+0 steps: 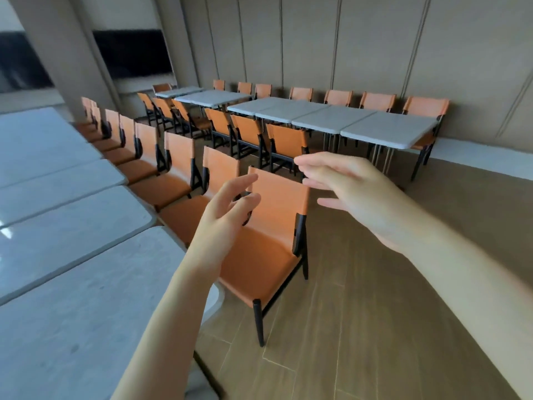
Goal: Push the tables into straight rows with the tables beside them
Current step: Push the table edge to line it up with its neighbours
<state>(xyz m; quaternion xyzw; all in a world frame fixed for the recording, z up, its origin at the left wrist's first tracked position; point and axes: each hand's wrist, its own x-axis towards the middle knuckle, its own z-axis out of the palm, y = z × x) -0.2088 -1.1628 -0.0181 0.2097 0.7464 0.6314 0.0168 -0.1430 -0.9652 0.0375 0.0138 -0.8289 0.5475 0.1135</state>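
A row of grey tables runs along my left, edge to edge, with the nearest table under my left forearm. A second row of grey tables stands by the far wall; its left-hand tables sit offset from the others. My left hand hovers with loosely spread fingers in front of the nearest orange chair, holding nothing. My right hand is stretched forward in the air, fingers straight, touching nothing.
Orange chairs with black frames line the right side of the near row. More orange chairs stand on both sides of the far row. Wooden floor lies open to my right. A pillar and a dark screen stand at the back left.
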